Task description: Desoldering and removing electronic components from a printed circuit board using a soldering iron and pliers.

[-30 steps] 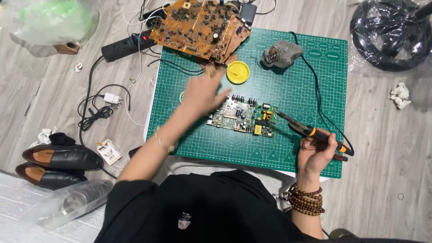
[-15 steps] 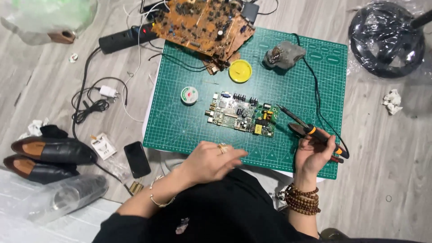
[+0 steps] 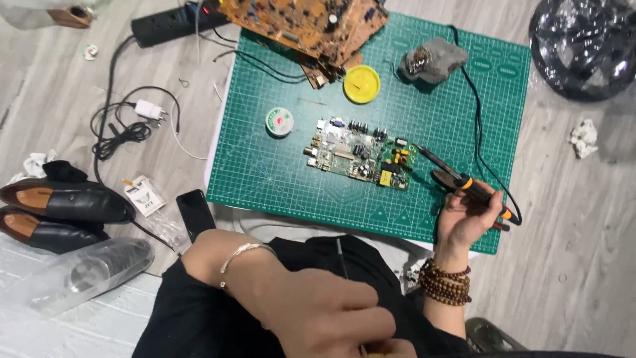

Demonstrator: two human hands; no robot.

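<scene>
- Your left hand (image 3: 324,318) is closest to you, drawn back over your lap with the fingers curled narrow around something thin. A slim dark rod (image 3: 340,258) stands up just behind the knuckles, but whether the fingers actually pinch it is hidden at the frame's bottom edge, so I cannot tell.
- Your right hand (image 3: 464,219) sits off to the right, closed around the soldering iron (image 3: 474,192) by its orange and black handle. A second dark tool lies alongside it in the same fist.
- The iron's tip points away from your grip, up and to the left, stopping just short of the green circuit board (image 3: 361,156). It is near the board's right end, not touching.
- The board lies flat on the green cutting mat (image 3: 265,172), well forward of both hands.
- Further left of the board rests a small solder spool (image 3: 279,121). Beyond it sit a yellow round tin (image 3: 362,83), a grey tip-cleaner holder (image 3: 434,61) and a stack of orange boards (image 3: 305,23).
- By my reading, you are between joints, with the iron parked and the left hand fetching or adjusting something.
- The next move calls for bringing the left hand forward again to the board, then easing the tip onto one joint without brushing neighbouring parts.
</scene>
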